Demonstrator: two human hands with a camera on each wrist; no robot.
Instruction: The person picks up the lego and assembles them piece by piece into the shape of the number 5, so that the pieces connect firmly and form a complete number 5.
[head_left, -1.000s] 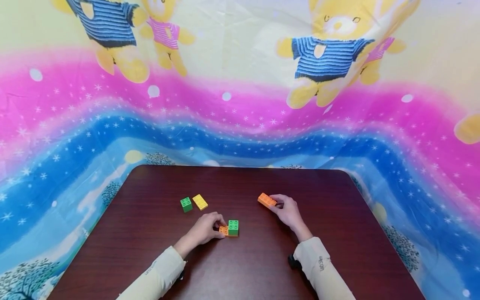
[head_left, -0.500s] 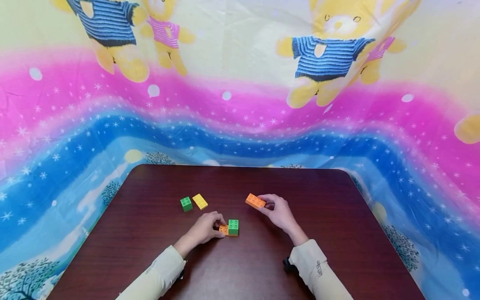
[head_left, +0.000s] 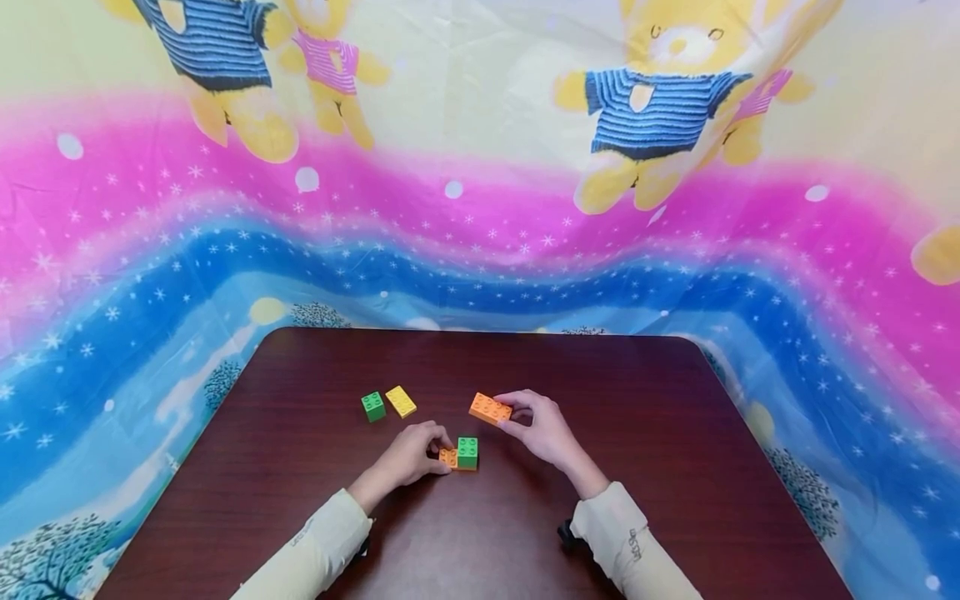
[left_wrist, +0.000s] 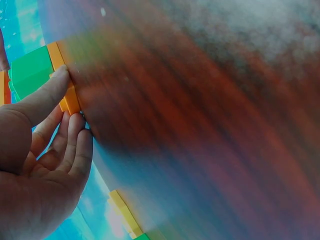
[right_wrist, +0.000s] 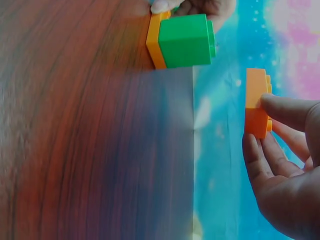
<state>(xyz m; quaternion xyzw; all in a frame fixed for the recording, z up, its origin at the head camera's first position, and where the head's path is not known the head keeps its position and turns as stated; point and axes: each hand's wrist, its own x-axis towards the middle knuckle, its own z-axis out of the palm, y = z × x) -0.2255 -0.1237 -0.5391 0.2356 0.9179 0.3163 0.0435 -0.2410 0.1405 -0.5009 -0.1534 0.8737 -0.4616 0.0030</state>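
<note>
My left hand [head_left: 410,456] pinches the left end of a flat orange toy brick [head_left: 448,457] lying on the table. A green square brick [head_left: 467,452] is stacked on that brick's right half, clear in the right wrist view as a taller green block [right_wrist: 185,41]. To the right, my right hand [head_left: 542,427] holds a longer orange brick [head_left: 491,408] with several studs between thumb and fingers. In the right wrist view this orange brick [right_wrist: 256,102] is raised off the table, apart from the stack, its studs facing up.
Beyond my left hand, a loose green brick [head_left: 373,406] and a flat yellow brick [head_left: 401,402] lie side by side on the dark wooden table [head_left: 315,367]. A printed cloth with bears [head_left: 450,225] hangs behind the table's far edge.
My right hand has carried the longer orange brick leftward, closer to the green-topped stack. My left hand has kept its grip on the flat orange brick in place.
</note>
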